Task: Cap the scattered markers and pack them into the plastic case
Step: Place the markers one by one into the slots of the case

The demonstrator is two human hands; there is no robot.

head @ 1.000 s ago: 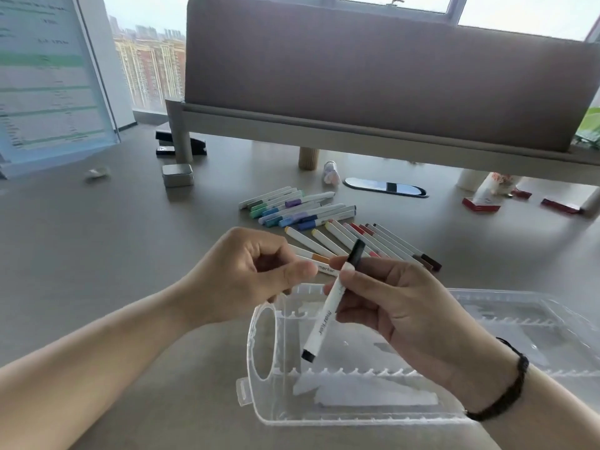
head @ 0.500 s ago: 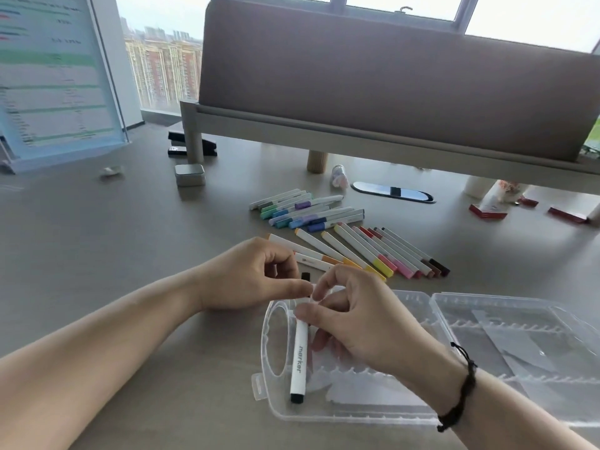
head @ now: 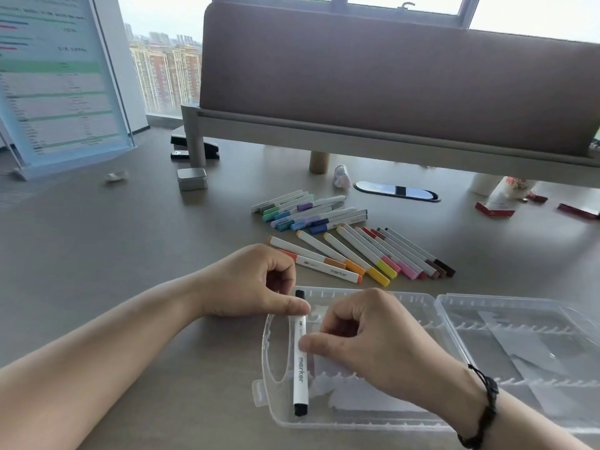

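Here your left hand [head: 256,284] and right hand [head: 367,339] both pinch the black marker [head: 300,355] with curled fingers, thumbs on its white barrel. It lies lengthwise at the left end of the open plastic case [head: 454,323], 6 o'clock on the bench [head: 97,254]. The remaining markers [head: 350,248] lie at 12 o'clock from the case.

Marker [head: 300,365] in case [head: 422,420], others [head: 350,241] behind

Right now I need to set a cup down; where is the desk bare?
Bare desk left of the markers, near of the tin. Crowded: case, both hands, and the far right clutter.
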